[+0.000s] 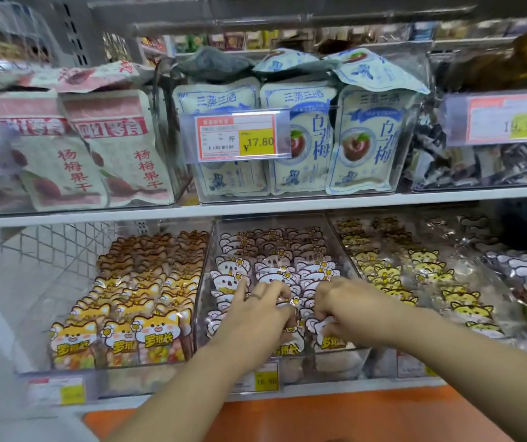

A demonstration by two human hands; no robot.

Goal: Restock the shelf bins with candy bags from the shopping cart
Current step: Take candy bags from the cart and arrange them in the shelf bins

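Both my hands reach into the middle clear bin [203, 275] on the lower shelf, which holds rows of pink-and-white koala candy bags [274, 263]. My left hand [257, 314], with a ring on one finger, has its fingers curled over the bags near the bin's front. My right hand [340, 306] is curled down beside it and pinches the top of a front koala bag [322, 328]. The shopping cart is not in view.
Left of it a bin of orange fox candy bags [134, 311], right of it a bin of yellow tiger bags [415, 282]. The upper shelf [287, 205] carries dried-plum packets [361, 138] and price tags [236, 138]. An orange base [319, 416] runs below.
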